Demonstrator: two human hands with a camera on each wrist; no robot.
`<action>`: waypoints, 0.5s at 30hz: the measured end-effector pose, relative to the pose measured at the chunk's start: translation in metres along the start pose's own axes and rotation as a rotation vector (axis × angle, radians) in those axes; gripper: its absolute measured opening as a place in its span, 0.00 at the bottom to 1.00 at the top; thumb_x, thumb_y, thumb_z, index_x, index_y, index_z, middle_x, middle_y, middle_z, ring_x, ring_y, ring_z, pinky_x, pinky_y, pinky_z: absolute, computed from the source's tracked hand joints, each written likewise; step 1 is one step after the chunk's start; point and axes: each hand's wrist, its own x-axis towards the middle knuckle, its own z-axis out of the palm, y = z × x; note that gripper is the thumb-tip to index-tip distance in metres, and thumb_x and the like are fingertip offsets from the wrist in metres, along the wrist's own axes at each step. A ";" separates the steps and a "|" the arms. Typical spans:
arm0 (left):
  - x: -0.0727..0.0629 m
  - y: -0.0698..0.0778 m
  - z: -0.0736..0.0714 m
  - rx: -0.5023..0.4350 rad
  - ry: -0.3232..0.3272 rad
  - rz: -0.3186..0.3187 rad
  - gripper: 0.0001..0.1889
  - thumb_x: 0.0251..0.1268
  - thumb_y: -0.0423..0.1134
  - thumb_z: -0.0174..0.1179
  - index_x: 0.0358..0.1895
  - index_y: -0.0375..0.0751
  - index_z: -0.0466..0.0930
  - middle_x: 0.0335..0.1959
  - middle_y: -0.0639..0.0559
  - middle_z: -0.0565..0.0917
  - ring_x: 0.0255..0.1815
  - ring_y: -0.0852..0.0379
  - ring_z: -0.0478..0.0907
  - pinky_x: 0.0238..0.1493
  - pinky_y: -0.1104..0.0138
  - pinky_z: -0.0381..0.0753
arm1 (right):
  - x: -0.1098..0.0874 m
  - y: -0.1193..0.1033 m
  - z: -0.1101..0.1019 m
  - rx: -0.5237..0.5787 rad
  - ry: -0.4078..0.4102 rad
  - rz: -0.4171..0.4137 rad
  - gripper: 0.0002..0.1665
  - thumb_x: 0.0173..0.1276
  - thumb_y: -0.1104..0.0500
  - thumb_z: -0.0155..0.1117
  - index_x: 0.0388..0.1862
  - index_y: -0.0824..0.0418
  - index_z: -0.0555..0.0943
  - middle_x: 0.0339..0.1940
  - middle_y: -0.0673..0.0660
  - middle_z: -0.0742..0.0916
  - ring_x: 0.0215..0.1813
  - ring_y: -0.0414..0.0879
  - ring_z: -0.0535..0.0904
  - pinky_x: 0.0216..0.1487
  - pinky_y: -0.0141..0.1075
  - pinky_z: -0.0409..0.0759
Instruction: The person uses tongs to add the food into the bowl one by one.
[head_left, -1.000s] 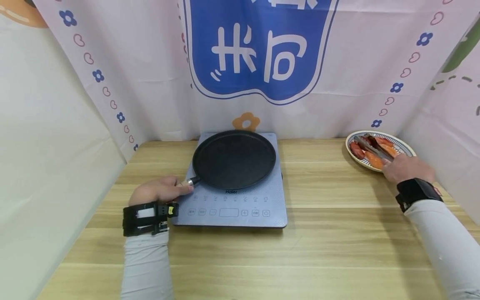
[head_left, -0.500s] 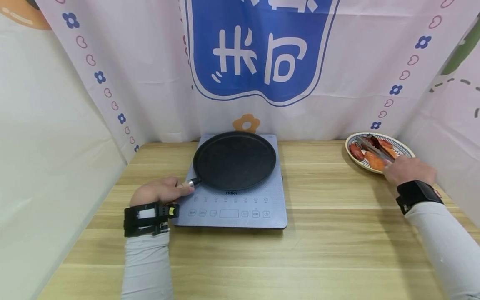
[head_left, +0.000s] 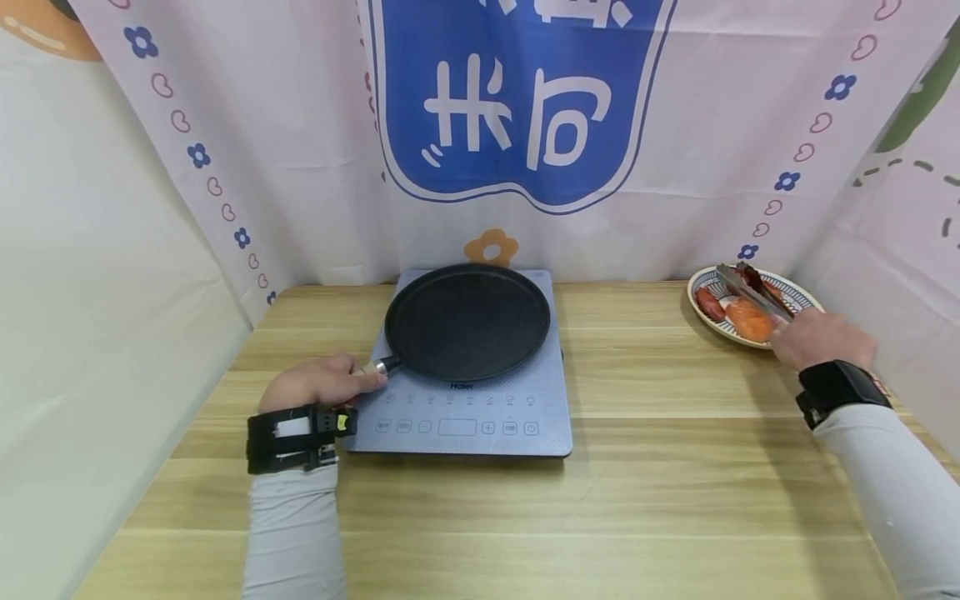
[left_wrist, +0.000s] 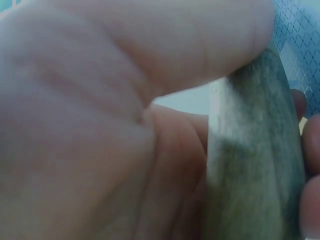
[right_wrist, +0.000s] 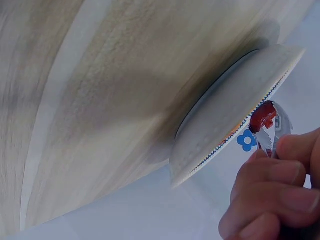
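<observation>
The tongs are in my right hand, its fingers curled around them. From this hand their long axis points forward and leftward, over the plate; a red food piece shows at their ends. Since one second ago, they are shifted slightly rightward. Well leftward, my left hand grasps the handle of the black pan.

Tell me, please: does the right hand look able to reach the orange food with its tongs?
Probably yes. The right hand holds the tongs over the plate, near the orange food, whose top looks mostly uncovered. I cannot tell whether the tongs pinch a red piece.
</observation>
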 end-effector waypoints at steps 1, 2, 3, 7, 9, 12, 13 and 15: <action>0.000 0.000 0.000 0.001 0.000 0.000 0.23 0.78 0.59 0.55 0.44 0.39 0.72 0.34 0.48 0.75 0.38 0.50 0.74 0.37 0.64 0.73 | 0.000 0.000 0.000 0.000 -0.002 0.000 0.40 0.79 0.41 0.40 0.42 0.79 0.78 0.33 0.79 0.83 0.35 0.72 0.82 0.28 0.58 0.76; 0.000 0.000 0.000 0.002 0.002 -0.001 0.23 0.78 0.59 0.55 0.44 0.39 0.72 0.34 0.48 0.75 0.38 0.50 0.74 0.37 0.64 0.73 | 0.000 0.001 -0.001 0.002 -0.005 0.000 0.40 0.80 0.41 0.40 0.42 0.80 0.78 0.33 0.79 0.83 0.34 0.72 0.82 0.28 0.57 0.76; 0.000 0.000 0.000 0.005 0.003 -0.002 0.23 0.78 0.59 0.55 0.44 0.39 0.72 0.34 0.48 0.75 0.38 0.50 0.74 0.36 0.64 0.73 | -0.001 0.001 -0.001 0.003 -0.006 0.000 0.40 0.80 0.40 0.40 0.42 0.79 0.78 0.33 0.79 0.83 0.34 0.71 0.82 0.27 0.57 0.76; -0.001 0.001 0.000 0.021 0.011 -0.003 0.24 0.78 0.60 0.54 0.43 0.39 0.72 0.34 0.48 0.76 0.38 0.50 0.75 0.36 0.64 0.73 | -0.003 0.001 -0.004 0.005 -0.004 -0.003 0.41 0.81 0.39 0.39 0.44 0.80 0.77 0.34 0.80 0.83 0.35 0.73 0.82 0.27 0.57 0.75; -0.002 0.001 0.000 0.029 0.015 -0.003 0.24 0.78 0.60 0.54 0.43 0.39 0.73 0.34 0.48 0.76 0.38 0.50 0.75 0.36 0.64 0.73 | -0.005 0.001 -0.004 0.009 0.005 -0.005 0.42 0.82 0.39 0.38 0.46 0.80 0.76 0.35 0.82 0.83 0.36 0.75 0.82 0.27 0.58 0.75; -0.002 0.001 0.000 0.025 0.014 0.001 0.23 0.78 0.60 0.54 0.43 0.39 0.73 0.34 0.48 0.76 0.38 0.50 0.75 0.36 0.64 0.73 | -0.007 0.001 -0.005 0.016 0.013 -0.005 0.43 0.82 0.38 0.38 0.45 0.80 0.76 0.34 0.81 0.83 0.35 0.75 0.82 0.27 0.58 0.75; -0.002 0.001 0.000 0.026 0.015 0.001 0.23 0.78 0.59 0.54 0.43 0.39 0.73 0.34 0.48 0.76 0.38 0.50 0.75 0.36 0.64 0.73 | -0.008 0.001 -0.005 0.019 0.016 -0.006 0.43 0.82 0.38 0.38 0.43 0.79 0.77 0.33 0.81 0.83 0.35 0.74 0.81 0.27 0.57 0.75; -0.002 0.001 0.000 0.027 0.015 0.001 0.23 0.78 0.59 0.54 0.43 0.39 0.73 0.34 0.48 0.76 0.38 0.50 0.75 0.36 0.64 0.73 | -0.009 0.001 -0.005 0.024 0.023 -0.009 0.43 0.82 0.37 0.39 0.41 0.78 0.78 0.31 0.79 0.83 0.34 0.72 0.81 0.27 0.57 0.74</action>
